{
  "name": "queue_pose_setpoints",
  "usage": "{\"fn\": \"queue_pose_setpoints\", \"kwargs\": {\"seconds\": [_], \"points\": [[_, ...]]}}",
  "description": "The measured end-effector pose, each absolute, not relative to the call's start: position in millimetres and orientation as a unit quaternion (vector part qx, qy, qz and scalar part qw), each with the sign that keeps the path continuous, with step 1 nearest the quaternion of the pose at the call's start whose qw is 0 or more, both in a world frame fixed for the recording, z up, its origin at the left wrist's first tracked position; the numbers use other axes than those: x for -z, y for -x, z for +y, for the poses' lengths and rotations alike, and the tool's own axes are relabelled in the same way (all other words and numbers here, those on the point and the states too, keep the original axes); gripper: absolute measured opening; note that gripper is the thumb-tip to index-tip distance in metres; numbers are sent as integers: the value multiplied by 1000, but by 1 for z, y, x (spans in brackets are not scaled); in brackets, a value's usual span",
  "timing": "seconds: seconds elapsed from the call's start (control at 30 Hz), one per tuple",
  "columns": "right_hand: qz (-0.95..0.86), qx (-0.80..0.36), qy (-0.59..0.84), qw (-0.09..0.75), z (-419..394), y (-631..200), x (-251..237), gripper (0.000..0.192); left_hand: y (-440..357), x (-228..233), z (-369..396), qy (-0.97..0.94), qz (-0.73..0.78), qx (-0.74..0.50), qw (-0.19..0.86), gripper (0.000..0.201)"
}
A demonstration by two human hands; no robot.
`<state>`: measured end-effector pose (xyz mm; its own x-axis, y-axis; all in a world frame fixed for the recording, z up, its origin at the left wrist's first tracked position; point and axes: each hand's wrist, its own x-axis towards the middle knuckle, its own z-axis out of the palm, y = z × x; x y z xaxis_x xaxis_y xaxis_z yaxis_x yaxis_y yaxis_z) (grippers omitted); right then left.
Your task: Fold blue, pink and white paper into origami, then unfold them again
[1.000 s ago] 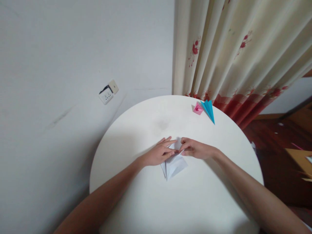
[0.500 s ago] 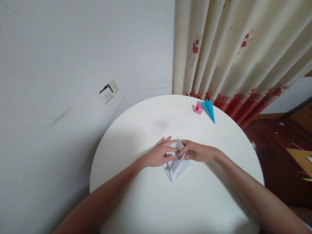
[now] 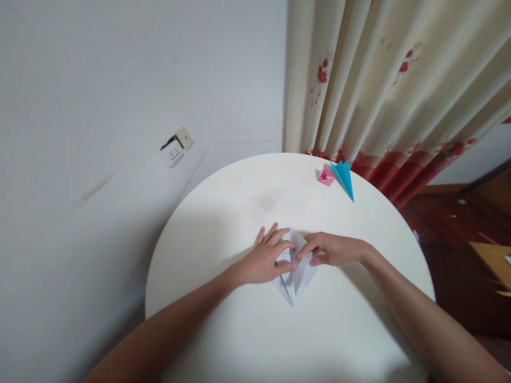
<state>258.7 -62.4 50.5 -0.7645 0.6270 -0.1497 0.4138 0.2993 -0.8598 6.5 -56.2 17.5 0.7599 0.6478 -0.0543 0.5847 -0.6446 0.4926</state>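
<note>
Both hands (image 3: 297, 256) on white folded paper (image 3: 296, 279)

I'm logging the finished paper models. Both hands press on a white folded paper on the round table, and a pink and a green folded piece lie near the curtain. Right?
Not quite: the head view shows the piece beside the pink folded piece is blue, not green. The rest holds: left hand and right hand press the white folded paper on the round table.

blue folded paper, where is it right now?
In the head view, the blue folded paper lies at the round table's far right edge, touching the pink folded piece, just before the curtain.
</note>
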Motion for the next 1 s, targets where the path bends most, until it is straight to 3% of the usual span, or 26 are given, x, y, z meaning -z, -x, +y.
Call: {"fn": "queue_pose_setpoints", "kwargs": {"seconds": [0.1,0.3,0.5,0.73,1.0], "points": [[-812,-482,308,118,-63,-260,-52,30,-8,-17,-58,-902,346,-70,247,33],[-810,-499,295,92,-63,-258,-50,35,-13,-16,-62,-898,360,-79,242,40],[-731,-605,311,49,-66,-259,-50,53,-13,-14,-61,-898,357,-89,241,37],[-701,-623,345,41,-69,-261,-53,48,-12,-15,-60,-900,357,-78,236,39],[-789,-504,350,33,-71,-267,-55,55,-11,-14,-60,-900,356,-83,239,38]]}}
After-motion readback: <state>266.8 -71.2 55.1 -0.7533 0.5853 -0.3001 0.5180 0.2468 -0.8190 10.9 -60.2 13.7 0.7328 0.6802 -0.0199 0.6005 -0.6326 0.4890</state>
